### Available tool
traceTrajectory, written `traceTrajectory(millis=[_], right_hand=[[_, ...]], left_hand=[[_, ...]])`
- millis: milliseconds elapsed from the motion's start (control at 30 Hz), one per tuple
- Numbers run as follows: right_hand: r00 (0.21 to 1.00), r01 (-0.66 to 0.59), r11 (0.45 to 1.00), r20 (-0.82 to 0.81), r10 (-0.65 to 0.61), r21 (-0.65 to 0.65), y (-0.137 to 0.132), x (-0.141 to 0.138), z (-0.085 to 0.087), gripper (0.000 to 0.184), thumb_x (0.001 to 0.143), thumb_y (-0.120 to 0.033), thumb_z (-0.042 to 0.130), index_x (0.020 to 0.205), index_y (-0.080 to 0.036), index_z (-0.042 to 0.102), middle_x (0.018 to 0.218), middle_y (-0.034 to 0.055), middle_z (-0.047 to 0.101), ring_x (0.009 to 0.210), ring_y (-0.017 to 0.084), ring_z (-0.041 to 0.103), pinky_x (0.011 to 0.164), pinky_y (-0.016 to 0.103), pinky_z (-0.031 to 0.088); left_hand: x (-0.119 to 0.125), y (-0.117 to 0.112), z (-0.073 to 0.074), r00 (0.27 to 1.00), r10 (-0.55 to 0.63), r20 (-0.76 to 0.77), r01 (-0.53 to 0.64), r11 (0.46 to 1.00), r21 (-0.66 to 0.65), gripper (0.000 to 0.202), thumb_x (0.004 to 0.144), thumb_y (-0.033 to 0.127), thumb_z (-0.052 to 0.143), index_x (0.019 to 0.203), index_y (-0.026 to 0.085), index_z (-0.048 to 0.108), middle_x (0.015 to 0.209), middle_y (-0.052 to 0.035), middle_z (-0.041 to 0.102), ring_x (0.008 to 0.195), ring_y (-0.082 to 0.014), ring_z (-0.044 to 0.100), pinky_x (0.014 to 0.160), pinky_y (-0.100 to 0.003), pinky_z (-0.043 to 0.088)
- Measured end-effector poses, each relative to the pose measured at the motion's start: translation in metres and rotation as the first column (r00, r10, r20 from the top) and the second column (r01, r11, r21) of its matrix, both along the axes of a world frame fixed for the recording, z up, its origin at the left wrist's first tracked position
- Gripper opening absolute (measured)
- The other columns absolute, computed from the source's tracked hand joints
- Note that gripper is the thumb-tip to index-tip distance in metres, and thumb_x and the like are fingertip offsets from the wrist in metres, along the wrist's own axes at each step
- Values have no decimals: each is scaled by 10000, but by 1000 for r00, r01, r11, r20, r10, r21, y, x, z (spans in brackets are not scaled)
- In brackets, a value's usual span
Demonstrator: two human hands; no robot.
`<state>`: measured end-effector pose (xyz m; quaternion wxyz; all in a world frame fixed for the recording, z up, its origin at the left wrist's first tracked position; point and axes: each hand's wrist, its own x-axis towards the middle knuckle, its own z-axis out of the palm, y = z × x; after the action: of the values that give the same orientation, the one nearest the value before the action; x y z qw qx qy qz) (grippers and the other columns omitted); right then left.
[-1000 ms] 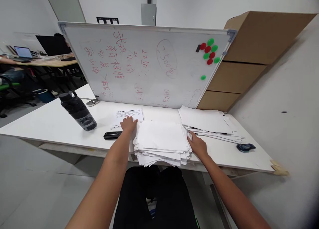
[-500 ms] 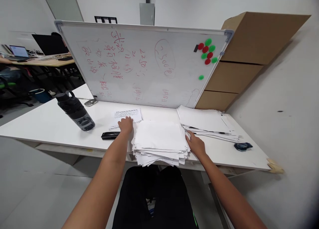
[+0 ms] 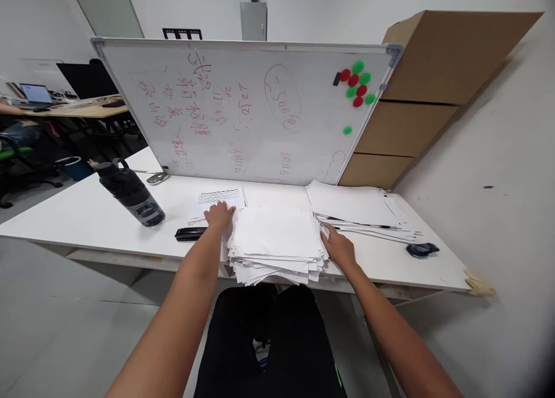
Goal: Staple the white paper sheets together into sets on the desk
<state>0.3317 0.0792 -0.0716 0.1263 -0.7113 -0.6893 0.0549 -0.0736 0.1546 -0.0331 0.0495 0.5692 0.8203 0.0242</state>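
A thick, uneven stack of white paper [image 3: 275,233] sits at the table's front edge, its lower sheets jutting out over it. My left hand [image 3: 219,215] lies on printed sheets [image 3: 223,197] left of the stack, fingers spread and thumb pointing towards the pile. A black stapler [image 3: 189,234] is beside my left wrist. At the stack's right side is my right hand [image 3: 339,249], its fingers bent and closed by the paper edges; what they grip is partly hidden. Behind it, a second, looser paper pile [image 3: 353,204] has dark pens or clips among its sheets.
On the white table [image 3: 82,213] stand a dark water bottle [image 3: 132,193] and a grey mouse [image 3: 157,178]. A dark blue object [image 3: 422,249] lies far right. The whiteboard [image 3: 251,109] leans behind, beside cardboard boxes [image 3: 416,126]. A person's arm shows far left.
The view has shifted slightly. Both hands stay at nearly the same places beside the stack, and the papers look unchanged.
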Motion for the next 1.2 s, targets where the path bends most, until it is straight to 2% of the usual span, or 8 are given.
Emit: traceTrajectory(millis=[333, 433, 500, 567, 667, 767, 1000, 1200], right_hand=[[1000, 6, 1000, 21, -6, -7, 1, -1, 0, 492, 1011, -474, 328, 1420, -245, 478, 1011, 74, 751, 917, 255, 689, 689, 301, 401], [1000, 28, 999, 6, -28, -29, 1, -2, 2, 492, 1010, -481, 326, 1413, -249, 488, 1004, 80, 752, 922, 261, 693, 699, 307, 412], [999, 50, 998, -9, -50, -39, 1, -3, 5, 505, 1011, -487, 319, 1424, -243, 476, 987, 85, 751, 917, 265, 695, 700, 311, 417], [998, 61, 997, -23, -62, -46, 1, -4, 7, 520, 1012, -489, 313, 1439, -229, 456, 989, 93, 750, 925, 269, 695, 708, 314, 423], [998, 56, 997, -28, -58, -58, 1, -5, 9, 533, 1015, -486, 312, 1454, -212, 437, 1018, 105, 747, 942, 273, 694, 720, 314, 426], [998, 47, 997, -28, -49, -55, 1, -5, 9, 536, 1018, -485, 306, 1461, -210, 429, 1038, 107, 744, 951, 275, 692, 722, 313, 426], [998, 55, 998, -22, -55, -39, 1, -5, 7, 521, 1016, -488, 307, 1442, -225, 448, 1005, 98, 749, 926, 272, 696, 706, 316, 419], [998, 60, 998, -23, -61, -36, 1, -6, 8, 525, 1016, -490, 308, 1446, -223, 448, 985, 95, 750, 923, 265, 696, 704, 309, 418]], left_hand=[[2, 6, -3, 999, 41, -1, -41, 999, -25, 491, 975, 529, 298, 1258, 238, 574, 1355, -180, 571, 1203, -338, 533, 921, -473, 402], [3, 9, 2, 1000, 22, -19, -23, 999, -45, 464, 972, 500, 322, 1214, 226, 607, 1327, -197, 582, 1166, -350, 563, 894, -473, 414], [5, 13, 10, 998, -42, -47, 38, 996, -84, 434, 964, 453, 368, 1220, 205, 615, 1249, -206, 624, 1126, -358, 588, 882, -482, 424], [6, 18, 21, 985, -158, -68, 150, 984, -100, 400, 944, 396, 435, 1259, 218, 608, 1218, -178, 651, 1153, -348, 580, 914, -474, 421], [9, 25, 35, 941, -331, -69, 326, 942, -77, 397, 915, 345, 516, 1301, 294, 596, 1326, -85, 624, 1267, -286, 520, 1003, -400, 392], [10, 30, 40, 909, -413, -60, 409, 910, -71, 421, 884, 362, 578, 1301, 313, 606, 1360, -53, 611, 1301, -272, 497, 1023, -361, 390], [5, 35, 28, 918, -396, 7, 395, 916, -77, 558, 789, 368, 679, 1337, 305, 590, 1306, -58, 652, 1193, -277, 585, 936, -345, 459], [-2, 33, 18, 953, -297, 69, 299, 954, -27, 469, 788, 400, 658, 1247, 304, 652, 1277, -50, 672, 1146, -271, 610, 868, -321, 479]])
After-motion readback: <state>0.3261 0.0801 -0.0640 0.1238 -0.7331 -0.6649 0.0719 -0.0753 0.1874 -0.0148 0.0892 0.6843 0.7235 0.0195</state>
